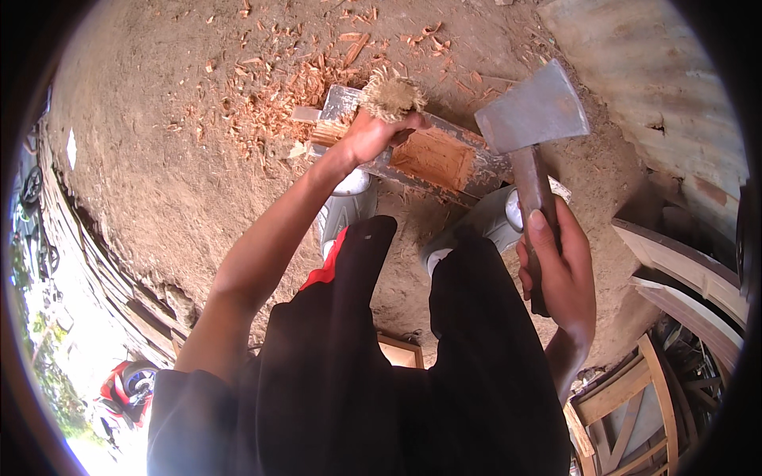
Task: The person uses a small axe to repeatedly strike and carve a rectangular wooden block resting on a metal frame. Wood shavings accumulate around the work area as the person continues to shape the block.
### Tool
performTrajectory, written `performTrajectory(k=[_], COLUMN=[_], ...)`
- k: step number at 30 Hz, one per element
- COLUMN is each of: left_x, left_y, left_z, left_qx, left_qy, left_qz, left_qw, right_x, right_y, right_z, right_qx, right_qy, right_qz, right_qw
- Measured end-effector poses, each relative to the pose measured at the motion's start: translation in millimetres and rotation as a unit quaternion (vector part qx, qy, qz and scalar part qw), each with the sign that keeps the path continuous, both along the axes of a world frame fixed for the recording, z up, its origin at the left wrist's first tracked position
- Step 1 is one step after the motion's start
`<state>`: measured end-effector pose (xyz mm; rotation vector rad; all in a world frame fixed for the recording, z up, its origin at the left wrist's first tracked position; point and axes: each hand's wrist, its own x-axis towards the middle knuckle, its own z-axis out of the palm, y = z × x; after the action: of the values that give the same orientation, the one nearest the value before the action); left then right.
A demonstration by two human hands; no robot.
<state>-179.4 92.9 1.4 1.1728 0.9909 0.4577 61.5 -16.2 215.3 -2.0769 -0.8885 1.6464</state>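
Note:
My left hand (371,136) is closed round the handle of what looks like a chisel, its wooden striking end (393,95) mushroomed and frayed; its blade is hidden beneath the hand. Under that hand lies a wooden block (484,176) with dark, worn outer faces and a reddish, freshly cut hollow (435,157). To the right, my right hand (565,258) grips an axe by its short dark handle, thumb along the shaft. The broad grey axe head (533,111) is raised, and overlaps the block's right end in view.
Wood shavings (274,115) litter the dirt floor beyond the block. My boots (348,202) stand close to its near side. A corrugated metal sheet (655,71) rises at far right. Wooden frames (627,404) lean at lower right; a red motorcycle (127,389) stands at lower left.

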Motion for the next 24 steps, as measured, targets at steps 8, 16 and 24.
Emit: performTrajectory(k=[8, 16, 24], left_x=[26.9, 23.3, -5.9], left_y=[1.0, 9.8, -34.2], left_z=[20.7, 21.1, -21.5], left_qx=[0.034, -0.087, 0.181], left_qy=[0.045, 0.066, 0.039], left_qz=[0.002, -0.009, -0.071], left_qw=[0.998, 0.994, 0.980], right_x=[-19.8, -43.5, -31.7], right_y=[23.3, 42.3, 33.7], right_z=[14.8, 20.7, -12.5], right_qx=[0.024, 0.160, 0.104], right_qy=[0.000, -0.040, -0.094], right_qz=[0.049, 0.044, 0.181], right_qw=[0.999, 0.985, 0.973])
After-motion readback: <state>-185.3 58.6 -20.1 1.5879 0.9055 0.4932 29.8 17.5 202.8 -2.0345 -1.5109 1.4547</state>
